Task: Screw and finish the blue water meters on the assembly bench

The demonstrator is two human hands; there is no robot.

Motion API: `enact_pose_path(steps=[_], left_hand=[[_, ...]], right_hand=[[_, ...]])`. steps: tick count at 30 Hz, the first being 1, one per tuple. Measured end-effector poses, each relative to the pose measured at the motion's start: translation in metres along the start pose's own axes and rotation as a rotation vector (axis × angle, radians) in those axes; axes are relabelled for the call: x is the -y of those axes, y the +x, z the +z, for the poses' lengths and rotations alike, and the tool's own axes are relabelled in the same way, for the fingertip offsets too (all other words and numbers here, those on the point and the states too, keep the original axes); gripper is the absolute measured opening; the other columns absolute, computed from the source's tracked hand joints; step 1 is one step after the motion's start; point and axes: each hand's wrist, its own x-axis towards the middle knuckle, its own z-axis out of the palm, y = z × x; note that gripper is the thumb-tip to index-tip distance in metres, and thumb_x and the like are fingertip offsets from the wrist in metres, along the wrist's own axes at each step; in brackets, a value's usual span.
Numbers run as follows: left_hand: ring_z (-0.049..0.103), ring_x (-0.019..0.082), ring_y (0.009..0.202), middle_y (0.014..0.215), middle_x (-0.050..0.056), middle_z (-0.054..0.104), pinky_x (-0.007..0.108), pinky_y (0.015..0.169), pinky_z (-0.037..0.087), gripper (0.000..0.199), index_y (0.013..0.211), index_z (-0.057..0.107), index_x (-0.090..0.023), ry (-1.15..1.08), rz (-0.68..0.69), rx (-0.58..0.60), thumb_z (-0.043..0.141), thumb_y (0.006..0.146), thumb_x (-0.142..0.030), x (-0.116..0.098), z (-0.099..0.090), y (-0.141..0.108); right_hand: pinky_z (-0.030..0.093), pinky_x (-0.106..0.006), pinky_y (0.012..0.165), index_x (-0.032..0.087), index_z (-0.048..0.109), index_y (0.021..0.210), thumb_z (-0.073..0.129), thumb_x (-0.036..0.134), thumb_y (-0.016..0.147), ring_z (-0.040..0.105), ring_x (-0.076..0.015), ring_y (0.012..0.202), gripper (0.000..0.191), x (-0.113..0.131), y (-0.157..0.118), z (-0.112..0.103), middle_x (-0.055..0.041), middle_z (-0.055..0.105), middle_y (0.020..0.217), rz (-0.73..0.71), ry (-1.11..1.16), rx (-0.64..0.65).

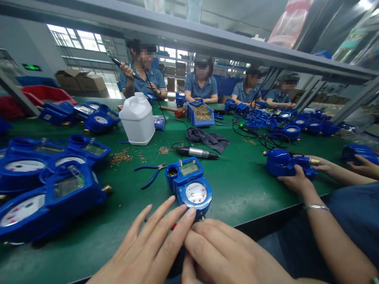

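Observation:
A blue water meter (197,193) with a round dial and a small display lies face up on the green bench, just beyond my hands. My left hand (154,240) has its fingers stretched out, their tips near the meter's lower edge. Beside it, my right hand (225,248) is closed, its fingers curled under the meter's near end. Whatever it pinches is hidden, though a bit of red shows between the hands. Blue-handled pliers (152,173) lie left of the meter. Behind it rests an electric screwdriver (197,152) with a dark cloth (207,138) past it.
Several blue meters (56,197) crowd the left side. Loose brass screws (121,157) lie near a white jug (137,118); a blue bin (200,114) holds more. At right, a co-worker's hands (299,181) hold another meter. Several people sit opposite, beneath an overhead shelf (207,37).

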Motion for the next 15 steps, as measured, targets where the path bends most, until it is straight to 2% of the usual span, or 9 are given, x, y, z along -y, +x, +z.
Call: enact_pose_path(steps=[2,4,7,11,15], left_hand=[[0.023,0.019,0.14,0.15,-0.002,0.035,0.035,0.118,0.009,0.063,0.146,0.025,-0.026,-0.088,-0.053,0.025,0.042,0.085,-0.025,-0.003,0.006,-0.014],[0.037,0.023,0.134,0.145,0.0,0.041,0.036,0.113,0.027,0.066,0.146,0.024,-0.029,-0.227,-0.13,0.082,0.046,0.084,-0.03,-0.003,0.006,-0.024],[0.052,0.024,0.121,0.137,0.003,0.051,0.036,0.1,0.045,0.072,0.148,0.016,-0.033,-0.465,-0.228,0.102,0.048,0.084,-0.023,-0.002,-0.006,-0.027],[0.058,0.023,0.113,0.136,0.006,0.052,0.031,0.091,0.052,0.083,0.149,0.004,-0.032,-0.678,-0.264,0.144,0.053,0.082,-0.025,0.0,-0.029,-0.017],[0.059,0.022,0.109,0.128,0.005,0.057,0.033,0.091,0.052,0.082,0.148,0.011,-0.033,-0.702,-0.385,0.162,0.054,0.08,-0.02,0.005,-0.037,-0.018]], right_hand=[[0.057,-0.023,0.067,0.013,0.059,0.069,0.041,0.001,0.076,0.064,-0.0154,0.065,0.023,0.003,-0.001,0.004,-0.0057,0.066,0.071,-0.03,0.002,0.002],[0.057,-0.024,0.065,0.016,0.057,0.066,0.041,0.002,0.077,0.063,-0.0149,0.064,0.024,0.004,-0.002,0.007,-0.0045,0.065,0.07,-0.079,-0.01,0.01],[0.057,-0.028,0.067,0.017,0.059,0.068,0.043,0.004,0.082,0.064,-0.016,0.068,0.025,0.003,0.0,0.008,-0.0038,0.067,0.075,-0.172,-0.051,0.027],[0.056,-0.037,0.085,0.019,0.066,0.082,0.044,0.005,0.086,0.065,-0.0224,0.097,0.027,-0.005,0.007,0.0,-0.0063,0.069,0.107,-0.158,-0.046,0.111],[0.058,-0.038,0.086,0.034,0.067,0.106,0.06,0.03,0.086,0.065,-0.0247,0.102,0.022,-0.018,0.007,-0.009,-0.0039,0.067,0.114,-0.019,0.126,0.03]])
